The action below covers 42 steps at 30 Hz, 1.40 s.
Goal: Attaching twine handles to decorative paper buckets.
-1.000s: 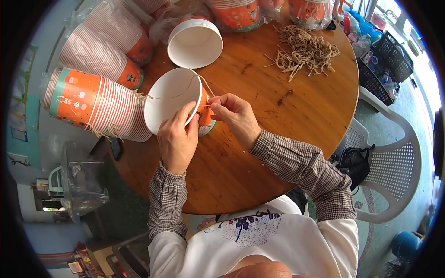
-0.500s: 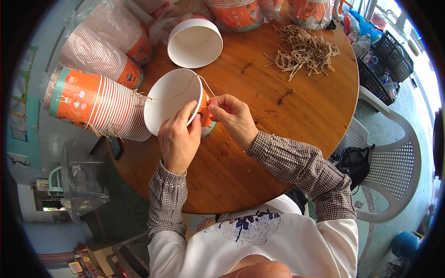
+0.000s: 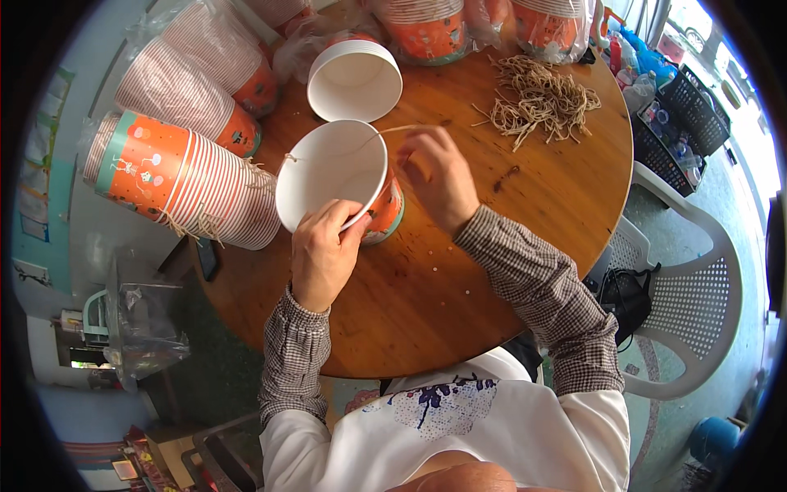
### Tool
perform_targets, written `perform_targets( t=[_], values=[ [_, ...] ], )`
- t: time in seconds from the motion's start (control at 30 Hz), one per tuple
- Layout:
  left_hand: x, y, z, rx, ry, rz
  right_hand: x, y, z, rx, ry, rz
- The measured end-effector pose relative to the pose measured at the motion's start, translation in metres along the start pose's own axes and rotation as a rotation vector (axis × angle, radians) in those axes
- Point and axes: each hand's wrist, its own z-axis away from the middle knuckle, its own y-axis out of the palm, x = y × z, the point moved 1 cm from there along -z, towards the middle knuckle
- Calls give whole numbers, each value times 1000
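Observation:
A large paper bucket (image 3: 395,207), white inside with an orange and teal printed outside, lies tilted on the table with its mouth toward me. My left hand (image 3: 324,258) pinches its near rim, thumb outside. Beige string (image 3: 398,129) passes through the far side of the rim and crosses the mouth to a knot at the left edge. My right hand (image 3: 443,176) is raised just right of the bucket, fingers curled at the string's outer end; the exact grip is partly hidden. Left of it lies a nested stack of matching buckets (image 3: 152,168) with string ends hanging from their rims.
A heap of loose string (image 3: 545,98) lies at the far right of the round wooden table (image 3: 459,328). Behind the bucket stand nested white-mouthed buckets (image 3: 355,86). Plastic-wrapped stacks (image 3: 176,90) line the back left. A phone (image 3: 207,258) rests at the left edge; a white chair (image 3: 689,287) stands right.
My right hand has moved up and right from the bucket's side, drawing string outward. The bucket has shifted slightly right, and my left hand has moved lower on its rim.

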Motion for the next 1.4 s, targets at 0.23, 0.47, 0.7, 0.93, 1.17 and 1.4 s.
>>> perform_targets(
  t=[0.23,0.47,0.7,0.93,1.17,1.4],
  values=[
    [-4,-11,3,-32,73,149,31,-13,-21,137,-215,-47],
    [13,-11,3,-150,-40,361,51,-11,-12,509,-140,-122],
    [9,-7,14,-402,-131,489,65,2,-6,547,-181,-52],
    [4,-5,26,-238,-94,278,74,8,2,346,-100,-120],
    [15,-10,17,-194,-291,614,76,-2,-10,337,-148,-112],
    [26,-17,15,-110,-251,608,82,-17,-24,380,-432,-26]
  ],
)
